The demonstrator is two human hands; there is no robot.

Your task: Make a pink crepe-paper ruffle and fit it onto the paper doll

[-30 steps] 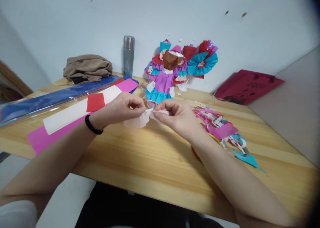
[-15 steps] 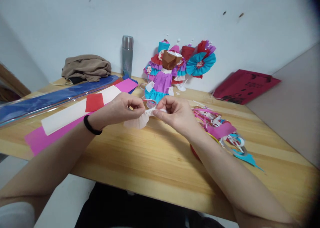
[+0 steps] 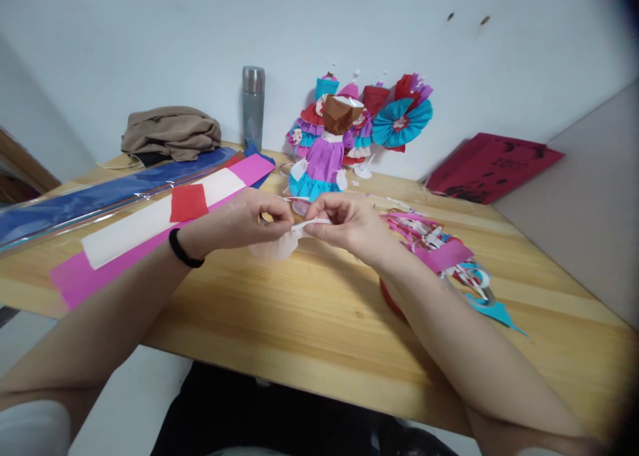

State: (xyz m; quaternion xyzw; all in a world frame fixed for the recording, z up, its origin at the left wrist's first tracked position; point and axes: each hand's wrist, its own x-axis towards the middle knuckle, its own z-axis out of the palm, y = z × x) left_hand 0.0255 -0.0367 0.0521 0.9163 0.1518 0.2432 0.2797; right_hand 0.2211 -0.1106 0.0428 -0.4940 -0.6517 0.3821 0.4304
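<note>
Between my two hands, above the middle of the table, is a strip of white crepe paper [image 3: 275, 248], gathered along its upper edge and fanning out below. My left hand [image 3: 249, 218] pinches it with thumb and forefinger near the gathers. Close beside, my right hand [image 3: 344, 226] pinches the other end of the strip. Just behind the fingertips, a clear round base or roll is partly hidden. Beyond it stands a doll-like figure [image 3: 325, 160] in a purple and turquoise crepe paper dress with a brown top.
More paper-dressed figures [image 3: 399, 120] stand by the wall. Left lie a white sheet [image 3: 124, 235], a magenta sheet [image 3: 64, 284], a red piece [image 3: 188, 203], blue wrapped paper [image 3: 100, 193], a brown cloth [image 3: 170, 131] and a flask [image 3: 253, 110]. Paper scraps [image 3: 449, 256] and a dark red bag [image 3: 494, 170] lie right.
My fingertips have come slightly closer together along the gathered edge, my left hand shifting a little right. Both hands keep pinching the white crepe paper. The view has shifted slightly.
</note>
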